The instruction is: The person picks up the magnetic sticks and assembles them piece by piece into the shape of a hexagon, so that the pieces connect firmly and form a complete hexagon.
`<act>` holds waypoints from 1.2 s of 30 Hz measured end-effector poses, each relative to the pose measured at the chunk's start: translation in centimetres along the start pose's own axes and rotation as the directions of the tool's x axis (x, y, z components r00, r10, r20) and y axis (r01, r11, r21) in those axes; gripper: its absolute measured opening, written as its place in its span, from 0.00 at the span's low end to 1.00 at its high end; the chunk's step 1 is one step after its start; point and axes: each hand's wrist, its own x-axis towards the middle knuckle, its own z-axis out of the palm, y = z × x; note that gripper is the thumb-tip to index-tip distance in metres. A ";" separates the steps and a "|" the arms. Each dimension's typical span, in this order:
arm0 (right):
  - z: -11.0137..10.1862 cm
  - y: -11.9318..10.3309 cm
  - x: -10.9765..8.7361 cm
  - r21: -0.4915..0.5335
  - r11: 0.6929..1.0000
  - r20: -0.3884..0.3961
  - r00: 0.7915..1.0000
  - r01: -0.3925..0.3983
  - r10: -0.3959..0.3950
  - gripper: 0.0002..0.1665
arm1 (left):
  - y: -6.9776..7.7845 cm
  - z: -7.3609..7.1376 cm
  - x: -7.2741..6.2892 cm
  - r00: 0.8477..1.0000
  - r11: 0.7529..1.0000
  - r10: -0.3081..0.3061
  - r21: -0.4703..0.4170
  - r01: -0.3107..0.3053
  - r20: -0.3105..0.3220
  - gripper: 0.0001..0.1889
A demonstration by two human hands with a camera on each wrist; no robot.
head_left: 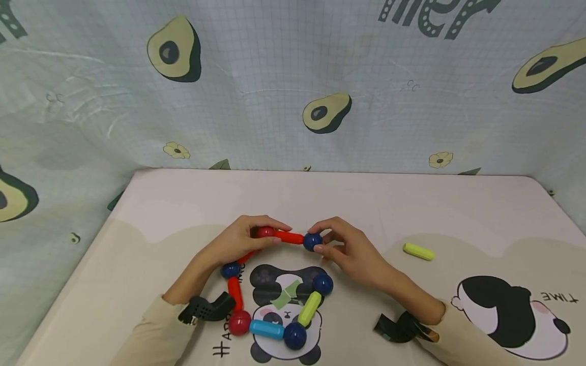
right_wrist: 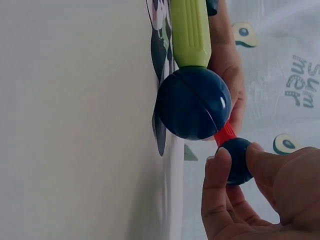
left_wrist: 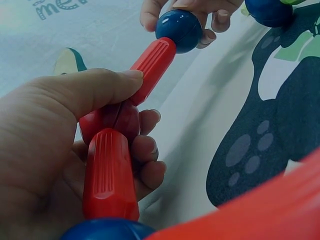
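Observation:
My left hand (head_left: 240, 240) grips a red ball (head_left: 265, 232), its thumb over the joint with a red rod (head_left: 290, 238). My right hand (head_left: 350, 249) pinches the dark blue ball (head_left: 313, 241) at that rod's other end between thumb and fingers. From the gripped ball another red rod (left_wrist: 110, 172) leads to a blue ball (head_left: 230, 270). The chain continues through a red rod (head_left: 235, 292), a red ball (head_left: 239, 323), a light blue rod (head_left: 267, 329), a blue ball (head_left: 295, 336) and a yellow-green rod (head_left: 310, 309). It ends at a blue ball (right_wrist: 194, 103), apart from my right hand.
A loose yellow-green rod (head_left: 418, 251) lies on the pale tabletop (head_left: 366, 198), right of my right hand. Printed panda (head_left: 286, 345) and dog (head_left: 513, 315) pictures mark the mat. Behind the table hangs an avocado-patterned curtain (head_left: 256, 61). Black straps (head_left: 208, 308) cross both wrists.

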 end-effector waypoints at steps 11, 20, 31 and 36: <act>0.6 -0.6 -0.3 0.004 1.000 -0.016 1.000 -0.018 0.018 0.23 | -0.3 0.2 0.1 0.999 0.999 0.052 0.014 -0.052 -0.004 0.14; 0.6 -0.7 -1.0 -0.026 0.998 0.033 0.997 -0.065 0.066 0.22 | -0.3 0.2 0.0 0.998 0.998 0.057 0.024 -0.057 -0.017 0.12; -4.2 0.1 -5.2 -0.311 0.950 -0.100 0.995 -0.028 -0.003 0.23 | -0.3 0.0 0.1 1.000 1.000 0.020 0.000 -0.020 -0.017 0.12; -7.0 1.1 -7.4 -0.489 0.872 -0.165 0.985 -0.036 -0.052 0.24 | -0.5 0.0 0.1 1.000 1.000 0.023 -0.001 -0.023 -0.019 0.12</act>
